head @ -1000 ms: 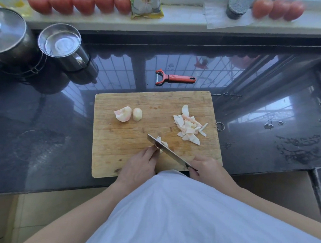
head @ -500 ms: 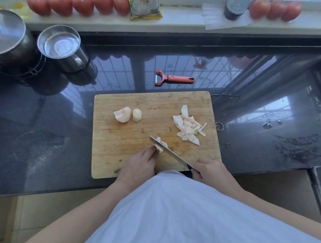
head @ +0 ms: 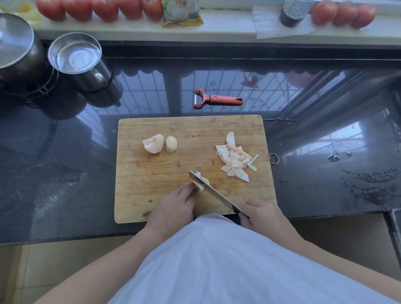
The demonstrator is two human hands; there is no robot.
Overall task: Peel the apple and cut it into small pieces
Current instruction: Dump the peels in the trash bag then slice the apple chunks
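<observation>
Apple wedge (head: 200, 187) on the cutting board (head: 149, 178), near edge, steadied by the left hand (head: 172, 210); the right hand (head: 262, 215) grips the knife (head: 211, 191). The peeled flesh is probably slippery: pin it close behind the blade.

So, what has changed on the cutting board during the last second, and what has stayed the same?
Very little. The knife in the right hand has shifted slightly along the apple piece that the left hand steadies, with cut slices beside the blade. Both hands keep their grip. The two apple chunks, the pile of small pieces and the peeler have not moved.
</observation>
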